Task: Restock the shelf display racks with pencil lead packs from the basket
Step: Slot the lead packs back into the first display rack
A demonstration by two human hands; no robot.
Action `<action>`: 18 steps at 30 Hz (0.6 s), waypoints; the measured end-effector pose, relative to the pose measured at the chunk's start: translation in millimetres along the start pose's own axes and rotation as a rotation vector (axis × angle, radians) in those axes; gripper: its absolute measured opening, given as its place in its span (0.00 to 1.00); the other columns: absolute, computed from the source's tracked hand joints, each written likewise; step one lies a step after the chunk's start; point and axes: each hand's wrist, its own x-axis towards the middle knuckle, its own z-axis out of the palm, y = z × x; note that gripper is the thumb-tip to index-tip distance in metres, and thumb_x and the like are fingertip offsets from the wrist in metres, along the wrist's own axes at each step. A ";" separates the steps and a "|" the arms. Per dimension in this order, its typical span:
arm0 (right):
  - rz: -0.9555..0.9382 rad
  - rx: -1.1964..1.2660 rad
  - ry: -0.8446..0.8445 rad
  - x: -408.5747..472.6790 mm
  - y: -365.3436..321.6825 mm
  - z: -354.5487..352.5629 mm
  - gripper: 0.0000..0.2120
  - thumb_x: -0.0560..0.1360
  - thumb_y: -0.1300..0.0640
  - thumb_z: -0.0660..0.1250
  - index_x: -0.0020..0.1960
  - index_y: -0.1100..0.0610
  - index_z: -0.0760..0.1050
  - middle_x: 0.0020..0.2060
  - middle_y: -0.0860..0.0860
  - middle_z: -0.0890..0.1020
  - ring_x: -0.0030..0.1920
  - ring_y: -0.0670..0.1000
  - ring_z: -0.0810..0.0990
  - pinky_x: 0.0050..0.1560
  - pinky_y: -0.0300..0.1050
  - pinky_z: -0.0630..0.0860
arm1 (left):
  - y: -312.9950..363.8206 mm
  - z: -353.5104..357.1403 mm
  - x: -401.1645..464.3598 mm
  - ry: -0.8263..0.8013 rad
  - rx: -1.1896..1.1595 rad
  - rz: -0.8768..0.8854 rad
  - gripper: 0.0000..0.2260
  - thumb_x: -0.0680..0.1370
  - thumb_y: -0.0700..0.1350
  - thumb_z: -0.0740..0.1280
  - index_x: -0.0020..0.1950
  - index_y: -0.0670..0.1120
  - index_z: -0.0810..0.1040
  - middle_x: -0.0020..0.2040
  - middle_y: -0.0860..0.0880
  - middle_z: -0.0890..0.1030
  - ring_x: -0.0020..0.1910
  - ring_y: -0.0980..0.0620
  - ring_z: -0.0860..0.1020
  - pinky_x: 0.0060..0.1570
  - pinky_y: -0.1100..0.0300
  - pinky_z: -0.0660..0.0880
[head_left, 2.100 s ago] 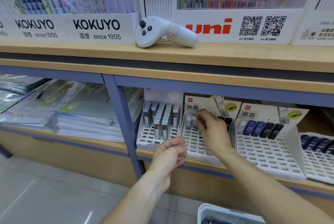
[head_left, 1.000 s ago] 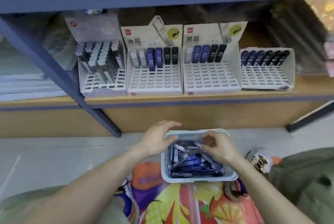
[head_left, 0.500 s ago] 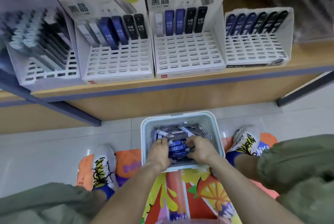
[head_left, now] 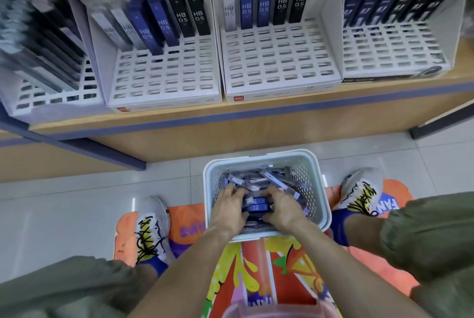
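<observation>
A pale perforated basket (head_left: 259, 159) stands on the floor between my feet, filled with several blue and dark pencil lead packs (head_left: 256, 205). Both hands are down inside it. My left hand (head_left: 230, 206) and my right hand (head_left: 282, 206) curl their fingers around a small bunch of blue packs held between them. Above, on the low wooden shelf, stand several white slotted display racks: a blurred one at far left (head_left: 51, 97), one at centre-left (head_left: 164, 79), one at centre (head_left: 279, 66), one at right (head_left: 392, 53). Each holds packs only in its back row or rows.
The shelf's front edge (head_left: 230, 115) overhangs the tiled floor (head_left: 64, 204). A colourful mat (head_left: 259, 271) lies under the basket. My patterned shoes (head_left: 151, 230) flank it, and my knees in green fabric fill the lower corners. A dark shelf post (head_left: 107, 153) slants at left.
The view has tilted down from the racks to the basket. Both hands left the rack, dropped into the basket, and now close around a bunch of blue packs.
</observation>
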 end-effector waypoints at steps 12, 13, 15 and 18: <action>-0.059 -0.271 0.443 6.5 16.7 -18.2 0.21 0.77 0.58 0.70 0.68 0.58 0.71 0.62 0.57 0.78 0.62 0.60 0.74 0.62 0.53 0.74 | 3.9 8.0 -3.5 0.049 -0.092 -0.002 0.15 0.80 0.48 0.70 0.67 0.52 0.76 0.64 0.52 0.70 0.66 0.50 0.72 0.69 0.57 0.70; -0.046 -0.342 0.367 9.6 18.3 -20.3 0.24 0.78 0.56 0.69 0.71 0.59 0.67 0.65 0.58 0.76 0.65 0.60 0.72 0.66 0.52 0.72 | 6.7 8.4 -3.3 0.061 -0.112 -0.006 0.15 0.80 0.48 0.69 0.67 0.52 0.76 0.64 0.51 0.71 0.66 0.50 0.73 0.69 0.56 0.70; 0.008 -0.487 0.210 16.0 20.0 -22.6 0.32 0.78 0.53 0.68 0.77 0.61 0.58 0.68 0.60 0.73 0.68 0.60 0.71 0.69 0.51 0.69 | 13.5 9.3 -3.9 0.079 -0.172 -0.027 0.15 0.81 0.47 0.69 0.67 0.52 0.76 0.64 0.51 0.72 0.65 0.50 0.74 0.67 0.56 0.71; -0.006 -0.700 0.131 19.0 21.4 -23.2 0.37 0.75 0.55 0.70 0.78 0.63 0.55 0.68 0.61 0.71 0.67 0.60 0.70 0.69 0.50 0.68 | 24.8 9.6 -5.5 0.077 -0.284 -0.067 0.15 0.81 0.46 0.69 0.67 0.51 0.76 0.65 0.50 0.73 0.59 0.52 0.76 0.66 0.56 0.72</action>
